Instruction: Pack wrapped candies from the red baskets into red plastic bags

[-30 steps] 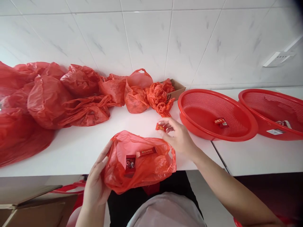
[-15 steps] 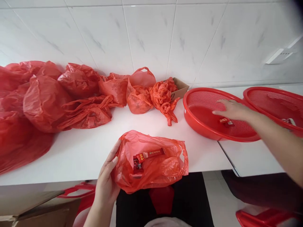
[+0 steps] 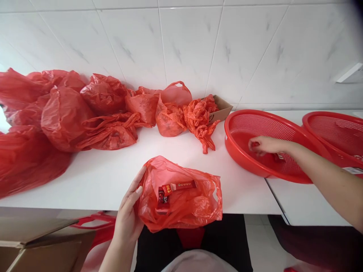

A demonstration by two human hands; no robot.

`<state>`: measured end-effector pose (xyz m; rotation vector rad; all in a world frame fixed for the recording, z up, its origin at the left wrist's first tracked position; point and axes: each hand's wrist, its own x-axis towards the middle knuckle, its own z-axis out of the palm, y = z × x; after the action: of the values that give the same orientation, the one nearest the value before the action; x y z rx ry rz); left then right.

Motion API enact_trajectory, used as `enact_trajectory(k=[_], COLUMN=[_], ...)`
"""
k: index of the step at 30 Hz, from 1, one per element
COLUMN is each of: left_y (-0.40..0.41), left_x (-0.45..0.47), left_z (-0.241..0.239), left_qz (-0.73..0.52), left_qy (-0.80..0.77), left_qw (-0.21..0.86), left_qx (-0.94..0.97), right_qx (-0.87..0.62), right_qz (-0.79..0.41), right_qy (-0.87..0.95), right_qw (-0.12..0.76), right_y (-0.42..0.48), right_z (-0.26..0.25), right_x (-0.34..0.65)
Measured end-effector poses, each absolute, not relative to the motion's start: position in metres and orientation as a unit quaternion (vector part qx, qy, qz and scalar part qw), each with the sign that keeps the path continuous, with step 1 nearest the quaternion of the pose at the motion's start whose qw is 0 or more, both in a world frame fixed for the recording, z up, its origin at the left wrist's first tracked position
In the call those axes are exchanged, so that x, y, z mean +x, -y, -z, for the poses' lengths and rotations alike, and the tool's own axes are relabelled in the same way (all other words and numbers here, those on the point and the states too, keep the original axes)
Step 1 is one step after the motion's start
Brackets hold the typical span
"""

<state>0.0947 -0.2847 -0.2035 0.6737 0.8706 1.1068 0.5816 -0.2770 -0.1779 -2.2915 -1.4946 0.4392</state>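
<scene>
My left hand [image 3: 129, 217] grips the left edge of a crumpled red plastic bag [image 3: 195, 206] that lies open at the front edge of the white counter [image 3: 96, 181]. Inside the bag lie a long red candy bar [image 3: 181, 185] and a small dark red packet [image 3: 163, 198]. My right hand [image 3: 263, 145] reaches into the nearer red mesh basket [image 3: 255, 115], its fingers curled together low against the basket's floor. What they pinch blends with the red plastic. A small wrapped piece [image 3: 280, 155] shows just beside my wrist.
Several crumpled red bags [image 3: 65, 113] are heaped along the tiled wall at the left and middle. A small cardboard box [image 3: 222, 109] stands behind them. A second red basket [image 3: 334, 128] sits at the far right. A brown carton [image 3: 36, 241] is below the counter's left.
My right hand left the bag with a small red packet, crossed to the nearer basket and now sits curled inside it. My left hand stayed on the bag.
</scene>
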Motion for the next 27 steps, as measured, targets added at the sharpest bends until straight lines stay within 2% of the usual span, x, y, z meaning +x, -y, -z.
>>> enact_trajectory(k=[2, 5, 8, 12, 16, 17, 19, 21, 23, 27], left_y=[0.282, 0.278, 0.277, 0.278, 0.280, 0.280, 0.281, 0.281, 0.282, 0.284], left_x=[0.099, 0.111, 0.126, 0.132, 0.120, 0.117, 0.111, 0.107, 0.105, 0.107], left_z=[0.203, 0.201, 0.198, 0.196, 0.201, 0.203, 0.206, 0.208, 0.208, 0.206], left_qz=[-0.494, -0.493, -0.498, -0.504, -0.505, -0.502, -0.498, -0.497, -0.496, -0.493], left_qy=[-0.389, -0.373, -0.357, -0.345, -0.361, -0.367, -0.372, -0.372, -0.371, -0.367], left_qw=[0.712, 0.719, 0.719, 0.713, 0.711, 0.711, 0.712, 0.714, 0.716, 0.723], left_qx=[0.314, 0.318, 0.328, 0.344, 0.331, 0.329, 0.326, 0.324, 0.322, 0.315], right_qx=[-0.778, -0.698, -0.597, -0.586, -0.680, -0.710, -0.787, -0.844, -0.849, -0.822], right_qz=[-0.216, -0.251, -0.364, -0.244, -0.114, -0.066, -0.017, -0.078, -0.145, -0.243], right_qy=[0.548, 0.563, 0.640, 0.720, 0.660, 0.644, 0.593, 0.528, 0.508, 0.514], right_qw=[0.220, 0.365, 0.318, 0.281, 0.300, 0.277, 0.169, 0.053, 0.009, -0.023], right_y=[0.279, 0.291, 0.303, 0.301, 0.285, 0.282, 0.280, 0.285, 0.294, 0.308], right_z=[0.156, 0.134, 0.139, 0.156, 0.144, 0.143, 0.146, 0.157, 0.173, 0.193], right_x=[0.553, 0.476, 0.387, 0.344, 0.417, 0.446, 0.506, 0.557, 0.592, 0.608])
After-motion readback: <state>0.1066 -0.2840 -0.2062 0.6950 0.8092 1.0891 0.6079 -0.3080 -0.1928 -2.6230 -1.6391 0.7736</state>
